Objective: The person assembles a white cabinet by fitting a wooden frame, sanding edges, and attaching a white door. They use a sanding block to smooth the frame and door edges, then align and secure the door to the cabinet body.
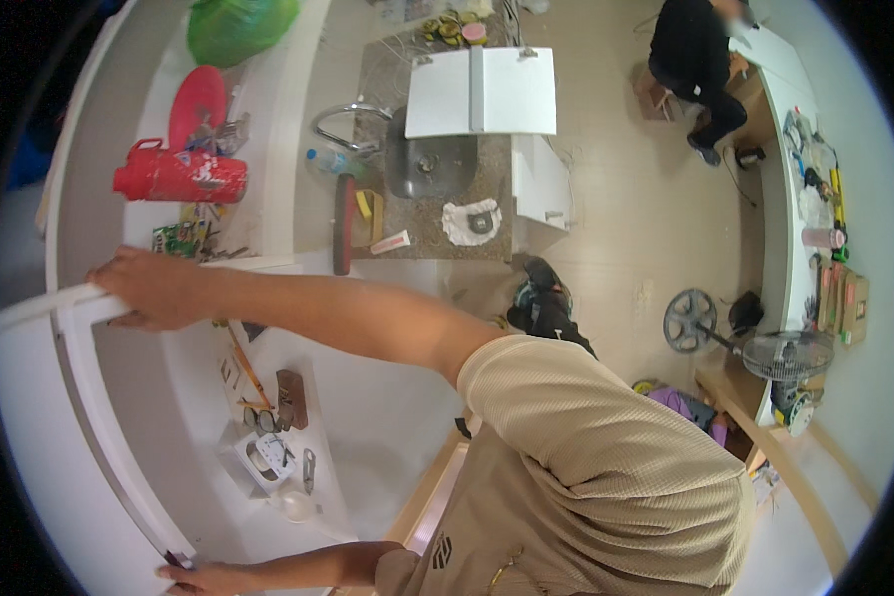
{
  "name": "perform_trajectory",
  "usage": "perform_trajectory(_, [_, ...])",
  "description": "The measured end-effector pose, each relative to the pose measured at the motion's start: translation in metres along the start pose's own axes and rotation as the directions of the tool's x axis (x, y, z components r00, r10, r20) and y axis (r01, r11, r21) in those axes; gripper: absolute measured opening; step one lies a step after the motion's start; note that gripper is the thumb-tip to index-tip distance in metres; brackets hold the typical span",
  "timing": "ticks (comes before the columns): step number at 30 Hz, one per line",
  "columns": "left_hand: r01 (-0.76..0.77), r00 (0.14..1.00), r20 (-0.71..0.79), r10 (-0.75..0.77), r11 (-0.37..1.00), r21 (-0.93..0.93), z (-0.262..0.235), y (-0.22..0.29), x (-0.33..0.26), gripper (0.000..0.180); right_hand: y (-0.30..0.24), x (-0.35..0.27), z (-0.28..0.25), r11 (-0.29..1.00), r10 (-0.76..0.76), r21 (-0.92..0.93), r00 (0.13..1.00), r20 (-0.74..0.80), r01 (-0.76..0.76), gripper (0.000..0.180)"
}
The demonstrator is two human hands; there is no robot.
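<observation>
My right hand (159,288) is closed round the corner of a white cabinet frame (89,368), its arm stretched out across the view. Lower down, my left hand (209,576) is beside the frame's lower end, fingers closed on a small dark thing (175,562) that I cannot make out. On a white shelf next to the frame lie a wooden block-like tool (291,400), an orange stick (247,360), a grey utility knife (309,471) and a white plastic box (266,461). A red thermos flask (187,179) lies on the shelf beyond my right hand.
Beyond the flask are a red plastic dish (195,104) and a green bag (238,30). A white hinged panel (482,91) lies over the counter by a dark sink (407,174). A standing fan (787,356) is at right. Another person (690,55) sits at the far right.
</observation>
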State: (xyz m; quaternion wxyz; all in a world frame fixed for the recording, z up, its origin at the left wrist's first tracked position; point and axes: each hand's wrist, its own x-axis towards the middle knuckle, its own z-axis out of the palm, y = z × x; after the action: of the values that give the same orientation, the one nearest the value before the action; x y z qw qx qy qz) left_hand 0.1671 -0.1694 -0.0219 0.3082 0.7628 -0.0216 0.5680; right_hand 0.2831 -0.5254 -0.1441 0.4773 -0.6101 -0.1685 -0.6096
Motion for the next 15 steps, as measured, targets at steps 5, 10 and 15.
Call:
perform_trajectory(5, [-0.041,0.999,-0.011,0.041,0.999,-0.008,0.011,-0.005,0.003,0.053,0.015,0.000,0.013,0.996,-0.083,-0.043,0.995,-0.063,0.081,0.052])
perform_trajectory(10, [-0.049,0.998,-0.033,0.049,0.999,-0.003,0.010,-0.010,0.011,0.052,0.014,-0.002,0.011,0.997,-0.042,-0.073,0.998,-0.047,0.039,0.048])
perform_trajectory(15, [-0.067,0.997,-0.042,0.067,0.998,-0.010,0.008,-0.009,0.021,0.051,0.013,0.001,0.007,0.995,-0.045,-0.090,0.998,-0.046,0.041,0.049])
